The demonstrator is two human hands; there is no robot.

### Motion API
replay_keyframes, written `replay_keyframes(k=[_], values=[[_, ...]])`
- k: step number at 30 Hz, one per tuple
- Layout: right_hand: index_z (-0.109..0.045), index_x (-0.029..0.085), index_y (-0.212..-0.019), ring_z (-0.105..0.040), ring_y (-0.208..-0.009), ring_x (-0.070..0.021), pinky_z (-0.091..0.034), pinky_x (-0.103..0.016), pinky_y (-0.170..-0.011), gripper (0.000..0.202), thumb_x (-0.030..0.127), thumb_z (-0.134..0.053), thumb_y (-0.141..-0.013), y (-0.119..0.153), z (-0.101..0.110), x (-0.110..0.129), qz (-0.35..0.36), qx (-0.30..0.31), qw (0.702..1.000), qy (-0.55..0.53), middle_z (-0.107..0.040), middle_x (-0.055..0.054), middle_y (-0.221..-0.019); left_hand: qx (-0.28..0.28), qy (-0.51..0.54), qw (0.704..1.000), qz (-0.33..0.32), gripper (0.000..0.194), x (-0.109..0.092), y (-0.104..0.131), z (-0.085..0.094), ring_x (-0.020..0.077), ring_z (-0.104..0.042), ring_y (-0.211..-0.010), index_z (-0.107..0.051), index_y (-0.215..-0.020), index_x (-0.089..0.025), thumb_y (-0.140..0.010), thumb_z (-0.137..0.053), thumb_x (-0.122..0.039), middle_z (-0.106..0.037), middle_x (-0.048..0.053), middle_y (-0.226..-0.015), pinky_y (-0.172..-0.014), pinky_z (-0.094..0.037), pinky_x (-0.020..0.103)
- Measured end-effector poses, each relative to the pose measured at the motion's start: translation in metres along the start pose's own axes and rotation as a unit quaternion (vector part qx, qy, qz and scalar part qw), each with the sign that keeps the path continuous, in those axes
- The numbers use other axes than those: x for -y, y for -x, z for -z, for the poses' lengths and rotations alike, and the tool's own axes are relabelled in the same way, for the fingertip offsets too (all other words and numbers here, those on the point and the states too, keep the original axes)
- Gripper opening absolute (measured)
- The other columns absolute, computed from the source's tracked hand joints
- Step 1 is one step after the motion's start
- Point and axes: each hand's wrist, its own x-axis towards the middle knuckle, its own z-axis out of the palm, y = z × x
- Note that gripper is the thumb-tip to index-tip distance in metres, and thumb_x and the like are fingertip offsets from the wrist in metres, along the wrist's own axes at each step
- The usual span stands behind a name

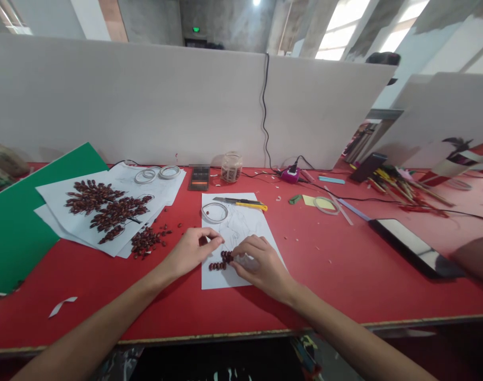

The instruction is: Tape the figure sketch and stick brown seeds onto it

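Observation:
A white sheet of paper point(213, 283) with a faint pencil drawing lies flat on the red table before me. Short rows of glossy dark brown seeds point(217, 266) sit on its lower part. My right hand point(261, 264) is closed, thumb and fingers pinching at the right end of the upper row. To the left, my left hand point(191, 251) hovers by the paper with thumb and forefinger pinched together; what is between them is too small to make out. Higher on the sheet are a yellow utility knife point(251, 205) and a roll of clear tape point(215, 212).
Loose seeds point(144, 241) are heaped left of my left hand, beside papers bearing a seed-covered picture point(110, 209). A green board point(11, 238) lies farther left. Behind stand a jar point(231, 168) and a calculator point(199, 177). A phone-like black device point(414, 248) is at right.

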Motion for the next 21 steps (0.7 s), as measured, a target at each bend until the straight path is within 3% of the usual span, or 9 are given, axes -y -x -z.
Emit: replay_keyframes(k=[3,9,17,21], values=[[-0.067,0.023,-0.097,-0.058,-0.090,-0.0208,-0.037,-0.037,-0.084,0.006,0.024,-0.068,-0.091,0.001,0.000,0.000,-0.005,0.051,0.998,0.033,-0.068,-0.003,-0.096,-0.044,-0.074,0.995,-0.054,0.030,0.002,-0.002,0.012,0.0172,-0.059,-0.076,-0.074,-0.095,-0.017,-0.093,-0.060,-0.044,-0.070,0.003,-0.087,-0.066,-0.044,0.026],[-0.067,0.023,-0.098,-0.057,-0.093,-0.0215,-0.034,-0.036,-0.085,0.009,0.024,-0.071,-0.090,-0.003,-0.001,0.004,-0.015,0.089,0.994,0.055,-0.065,-0.003,-0.097,-0.054,-0.095,0.992,-0.061,0.028,0.007,0.000,0.020,0.0165,-0.057,-0.075,-0.073,-0.094,-0.018,-0.095,-0.057,-0.042,-0.068,0.001,-0.085,-0.067,-0.042,0.027],[-0.067,0.024,-0.101,-0.058,-0.093,-0.0210,-0.034,-0.035,-0.084,0.011,0.024,-0.069,-0.090,-0.003,0.000,0.004,-0.018,0.097,0.994,0.044,-0.066,-0.002,-0.098,-0.054,-0.105,0.991,-0.062,0.028,0.010,-0.001,0.020,0.0173,-0.058,-0.077,-0.073,-0.094,-0.019,-0.095,-0.057,-0.042,-0.068,0.002,-0.086,-0.068,-0.042,0.028],[-0.067,0.024,-0.107,-0.059,-0.093,-0.0205,-0.035,-0.036,-0.084,0.013,0.024,-0.062,-0.095,0.000,0.002,0.000,0.022,0.075,0.996,0.031,-0.068,-0.003,-0.100,-0.056,-0.111,0.991,-0.054,0.030,0.008,-0.001,0.021,0.0175,-0.058,-0.075,-0.073,-0.094,-0.019,-0.095,-0.056,-0.043,-0.067,0.002,-0.084,-0.069,-0.042,0.029]])
